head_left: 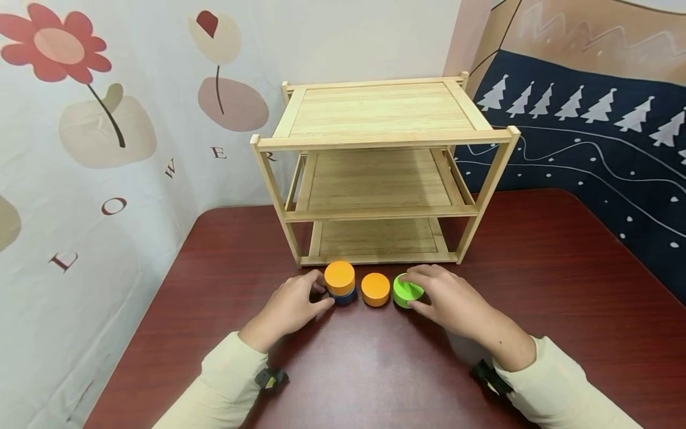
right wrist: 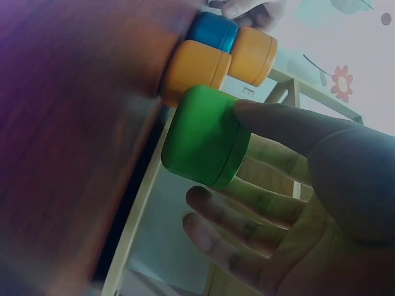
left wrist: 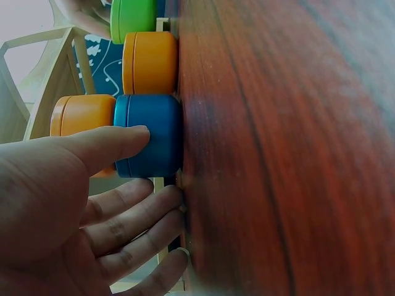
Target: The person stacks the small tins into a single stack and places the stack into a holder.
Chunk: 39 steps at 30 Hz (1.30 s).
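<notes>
Four small round lidded tins are near the shelf's front. An orange tin (head_left: 340,276) is stacked on a blue tin (head_left: 343,297). To their right stand a second orange tin (head_left: 376,290) and a green tin (head_left: 406,291). My left hand (head_left: 292,305) is at the left of the stack, its thumb against the blue tin's side (left wrist: 157,135) and its other fingers loosely spread beside it. With my right hand (head_left: 452,301) I hold the green tin (right wrist: 200,135), thumb at the near side of its lid and fingers reaching over and behind it.
A three-tier wooden shelf (head_left: 380,143) stands just behind the tins, at the back of the dark red table (head_left: 370,375). Behind it hang a flower-print cloth (head_left: 161,89) and a dark panel with white trees (head_left: 589,137).
</notes>
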### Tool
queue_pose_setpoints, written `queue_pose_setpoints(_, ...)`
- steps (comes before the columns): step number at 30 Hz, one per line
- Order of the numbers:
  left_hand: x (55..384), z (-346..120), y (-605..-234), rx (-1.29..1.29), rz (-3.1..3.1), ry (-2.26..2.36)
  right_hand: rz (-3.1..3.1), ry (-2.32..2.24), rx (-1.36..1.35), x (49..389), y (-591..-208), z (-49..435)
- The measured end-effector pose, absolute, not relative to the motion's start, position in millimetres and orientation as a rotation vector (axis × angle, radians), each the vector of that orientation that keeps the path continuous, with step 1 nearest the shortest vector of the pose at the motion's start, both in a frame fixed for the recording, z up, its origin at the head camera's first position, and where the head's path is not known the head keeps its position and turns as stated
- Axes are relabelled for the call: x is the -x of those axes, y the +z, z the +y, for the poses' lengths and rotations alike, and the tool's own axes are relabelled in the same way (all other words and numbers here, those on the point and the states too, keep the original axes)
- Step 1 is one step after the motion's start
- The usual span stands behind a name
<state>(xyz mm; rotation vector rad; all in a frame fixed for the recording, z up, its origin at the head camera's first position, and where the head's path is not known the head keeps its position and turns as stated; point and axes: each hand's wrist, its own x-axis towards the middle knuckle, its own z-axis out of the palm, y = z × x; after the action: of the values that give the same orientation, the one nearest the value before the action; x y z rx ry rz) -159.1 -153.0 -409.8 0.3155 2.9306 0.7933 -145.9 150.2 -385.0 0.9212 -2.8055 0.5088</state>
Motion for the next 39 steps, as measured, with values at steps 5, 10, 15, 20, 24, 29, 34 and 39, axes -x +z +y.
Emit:
queue_pose_setpoints(5,159,-153,-410,-0.31,2.928,0.793,-2.788,0.499,-0.926,143,-381,149)
queue_pose_setpoints(10,158,-153,-410,-0.317,2.93,0.789,-2.749,0.468,-0.943,138,-377,148)
queue_pose_setpoints(15,158,-152,-410,-0.319,2.931,0.796,-2.696,0.464,-0.977,133,-372,145)
queue_pose_setpoints(20,158,-152,-410,-0.319,2.933,0.792,-2.666,0.458,-0.999,128,-369,143)
queue_pose_setpoints(24,158,-153,-411,-0.329,2.939,0.786,-2.661,0.456,-1.003,126,-366,140)
queue_pose_setpoints(29,158,-153,-411,-0.326,2.939,0.788,-2.652,0.452,-1.01,127,-364,137)
queue_pose_setpoints(34,158,-153,-411,-0.319,2.935,0.799,-2.635,0.445,-1.02,127,-362,134)
queue_pose_setpoints(39,157,-153,-411,-0.32,2.942,0.799,-2.607,0.443,-1.032,129,-360,130)
